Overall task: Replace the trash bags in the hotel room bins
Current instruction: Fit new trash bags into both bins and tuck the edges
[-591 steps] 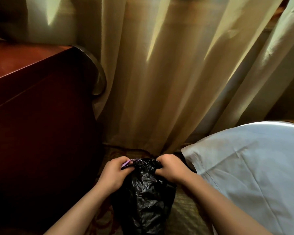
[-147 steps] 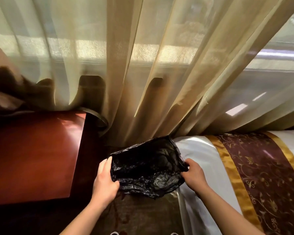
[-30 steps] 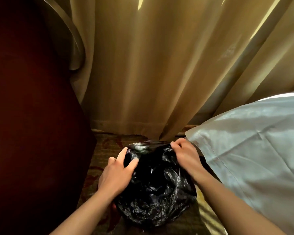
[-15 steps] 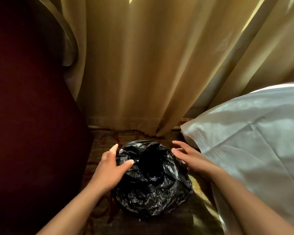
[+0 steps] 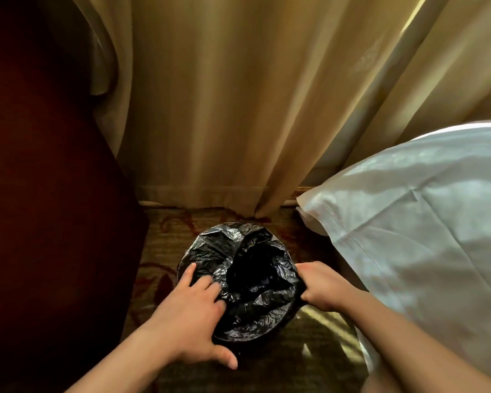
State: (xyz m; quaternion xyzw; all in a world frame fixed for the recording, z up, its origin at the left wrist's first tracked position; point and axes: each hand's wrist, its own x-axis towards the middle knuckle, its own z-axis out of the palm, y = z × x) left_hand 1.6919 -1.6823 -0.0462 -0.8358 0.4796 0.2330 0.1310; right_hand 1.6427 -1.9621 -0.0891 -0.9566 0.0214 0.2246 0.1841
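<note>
A small round bin stands on the patterned carpet, fully covered by a crinkled black trash bag [image 5: 250,282] whose mouth sinks into a dark hollow at the middle. The bin's own wall is hidden under the plastic. My left hand [image 5: 193,319] lies spread over the bag's near-left side, fingers apart and pressing the plastic down, thumb hanging off the front. My right hand [image 5: 321,285] is closed on the bag's edge at the right side of the rim.
A dark red-brown wooden cabinet [image 5: 46,194] rises close on the left. Beige curtains [image 5: 238,95] hang to the floor right behind the bin. A white bed sheet corner [image 5: 408,222] juts in from the right. Patterned carpet [image 5: 165,231] shows around the bin.
Both hands came back toward me along the rim. The right hand went from open beside the bag to gripping its edge. The left hand slid onto the near-left side, and the bag's mouth lies wider.
</note>
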